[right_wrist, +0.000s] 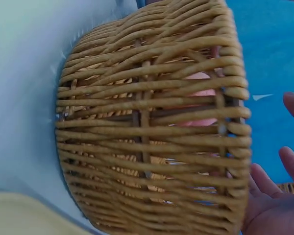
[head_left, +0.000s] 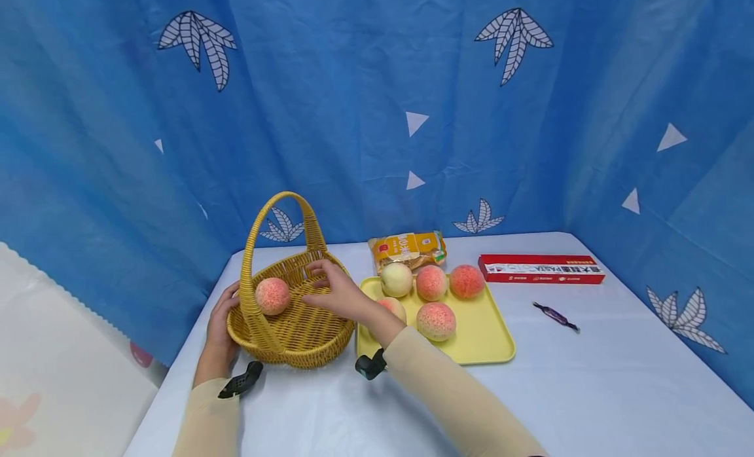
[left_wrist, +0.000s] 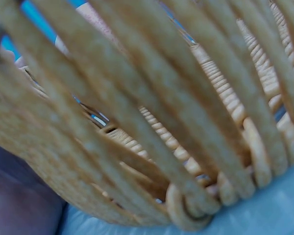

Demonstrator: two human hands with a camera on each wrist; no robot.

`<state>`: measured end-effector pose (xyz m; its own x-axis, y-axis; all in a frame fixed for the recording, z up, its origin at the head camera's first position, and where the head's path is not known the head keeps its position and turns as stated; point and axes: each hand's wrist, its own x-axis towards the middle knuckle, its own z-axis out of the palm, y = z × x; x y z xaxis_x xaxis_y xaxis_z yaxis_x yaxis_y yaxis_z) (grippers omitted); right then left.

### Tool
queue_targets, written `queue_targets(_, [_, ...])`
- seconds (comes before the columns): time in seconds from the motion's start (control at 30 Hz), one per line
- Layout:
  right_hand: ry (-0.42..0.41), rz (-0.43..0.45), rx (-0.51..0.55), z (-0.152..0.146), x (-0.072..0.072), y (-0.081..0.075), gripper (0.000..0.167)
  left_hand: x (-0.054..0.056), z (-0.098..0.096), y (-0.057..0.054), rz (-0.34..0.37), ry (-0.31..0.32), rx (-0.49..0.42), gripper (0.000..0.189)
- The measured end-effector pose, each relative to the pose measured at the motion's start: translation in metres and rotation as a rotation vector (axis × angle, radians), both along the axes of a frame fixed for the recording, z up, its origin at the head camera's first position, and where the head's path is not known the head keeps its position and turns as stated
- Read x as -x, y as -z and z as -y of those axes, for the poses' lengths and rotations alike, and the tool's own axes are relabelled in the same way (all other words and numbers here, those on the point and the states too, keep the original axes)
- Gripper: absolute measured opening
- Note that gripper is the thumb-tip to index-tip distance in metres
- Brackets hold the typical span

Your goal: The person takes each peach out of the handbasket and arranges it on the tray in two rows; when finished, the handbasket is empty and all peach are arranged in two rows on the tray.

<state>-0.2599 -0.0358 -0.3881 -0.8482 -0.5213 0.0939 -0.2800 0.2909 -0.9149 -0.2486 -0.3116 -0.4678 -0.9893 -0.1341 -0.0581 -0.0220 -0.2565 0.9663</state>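
Observation:
A yellow woven basket (head_left: 321, 342) with a tall arched handle stands at the left of the table. One pink speckled peach (head_left: 273, 296) lies inside it, beside the handle's left foot. My left hand (head_left: 221, 318) holds the basket's left side, its fingertips at the rim. Over the basket's right half is my right hand (head_left: 337, 291), fingers spread and nothing in them. Basket weave (left_wrist: 152, 122) fills the left wrist view and hides most of that hand. In the right wrist view, the right hand's fingers (right_wrist: 291, 164) reach past the basket's rim.
Right of the basket, a yellow tray (head_left: 485, 332) bears several peaches (head_left: 436, 321) and a pale one (head_left: 396, 279); my right forearm overlaps its left edge. Behind stands an orange food packet (head_left: 409, 249). Farther right lie a red pasta box (head_left: 542, 269) and a purple wrapped candy (head_left: 556, 316).

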Motion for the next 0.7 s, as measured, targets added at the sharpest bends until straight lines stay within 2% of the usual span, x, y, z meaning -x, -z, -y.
queue_targets(0.43, [0.044, 0.055, -0.053, 0.030, 0.002, 0.006, 0.066, -0.001, 0.001, 0.001, 0.012, -0.016, 0.010, 0.042])
queue_targets(0.7, [0.057, 0.068, -0.071, 0.043, 0.007, 0.010, 0.063, 0.000, 0.000, -0.001, 0.011, -0.016, 0.022, 0.042])
